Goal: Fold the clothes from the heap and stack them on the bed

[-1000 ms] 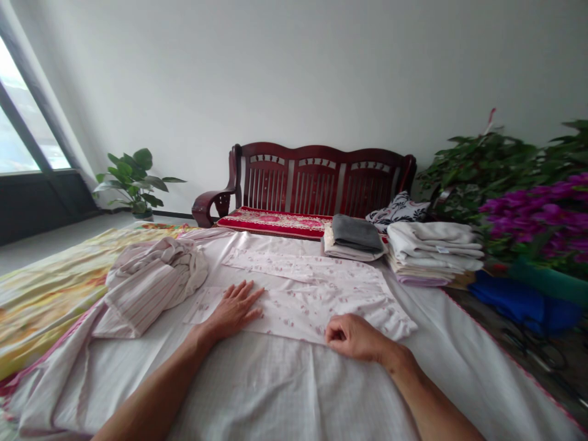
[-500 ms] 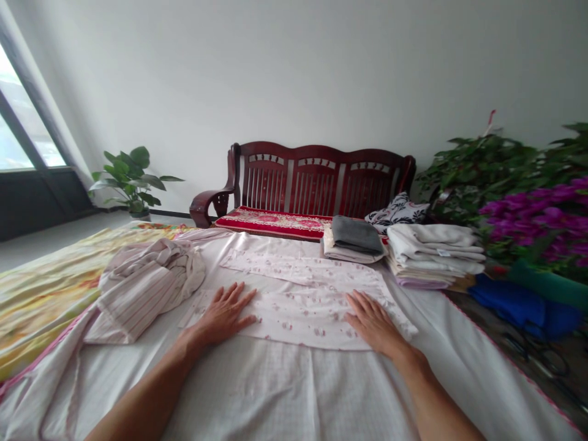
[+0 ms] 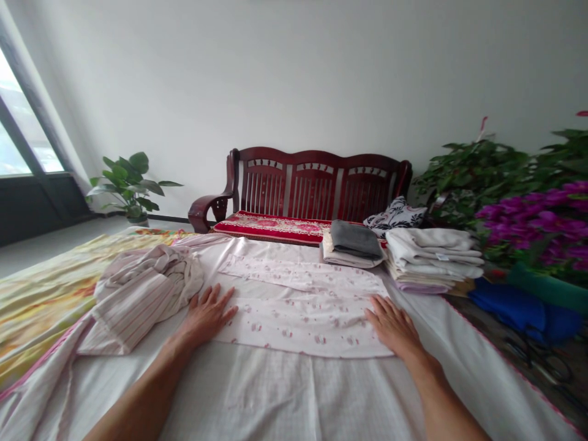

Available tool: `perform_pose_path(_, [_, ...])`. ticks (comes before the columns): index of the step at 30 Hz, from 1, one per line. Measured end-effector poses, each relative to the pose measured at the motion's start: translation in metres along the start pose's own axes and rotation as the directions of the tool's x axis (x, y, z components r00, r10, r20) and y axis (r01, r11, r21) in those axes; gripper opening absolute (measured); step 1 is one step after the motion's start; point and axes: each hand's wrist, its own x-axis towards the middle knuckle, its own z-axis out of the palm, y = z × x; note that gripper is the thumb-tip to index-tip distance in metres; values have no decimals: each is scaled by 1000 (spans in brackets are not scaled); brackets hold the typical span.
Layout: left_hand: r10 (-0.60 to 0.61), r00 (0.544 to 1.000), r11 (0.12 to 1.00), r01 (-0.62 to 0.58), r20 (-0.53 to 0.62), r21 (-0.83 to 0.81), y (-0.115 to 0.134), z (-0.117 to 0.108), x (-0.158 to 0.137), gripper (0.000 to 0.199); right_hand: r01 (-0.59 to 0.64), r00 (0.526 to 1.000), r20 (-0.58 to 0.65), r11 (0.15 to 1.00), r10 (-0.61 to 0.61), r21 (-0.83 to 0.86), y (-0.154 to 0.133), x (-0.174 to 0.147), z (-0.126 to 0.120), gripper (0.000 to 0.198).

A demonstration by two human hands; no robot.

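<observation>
A pair of pale pink pants (image 3: 294, 321) with a small printed pattern lies spread flat on a white sheet (image 3: 275, 398), its two legs pointing left. Over the end of the nearer leg, my left hand (image 3: 209, 315) rests flat with fingers spread, partly covering the cuff. My right hand (image 3: 395, 324) lies open on the waist end at the right, palm down. Close to my left hand is a crumpled pink striped garment (image 3: 147, 288).
Behind the pants sits a small folded stack with a dark grey piece (image 3: 356, 237) on top. To its right stands a taller pile of folded light clothes (image 3: 432, 257). A yellow patterned cloth (image 3: 41, 294) covers the left side. Beyond is a red wooden bench (image 3: 294, 184).
My hands have moved apart along the pants, the left one towards the leg end and the right one towards the waist. Both stay flat.
</observation>
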Motion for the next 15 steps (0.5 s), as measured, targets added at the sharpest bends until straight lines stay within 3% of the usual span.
perform_pose_path(5, [-9, 995, 993, -3, -97, -116, -5, -4, 8, 51, -49, 998, -29, 998, 51, 44, -9, 4, -25, 38])
perform_pose_path(9, [-88, 979, 946, 23, -184, -324, -16, -14, 31, 53, -190, 981, -17, 978, 192, 85, -9, 18, -45, 38])
perform_pose_path(15, [-236, 954, 844, 108, -183, -526, -33, -12, 87, 36, -370, 929, 88, 890, 360, 266, 6, 61, -40, 49])
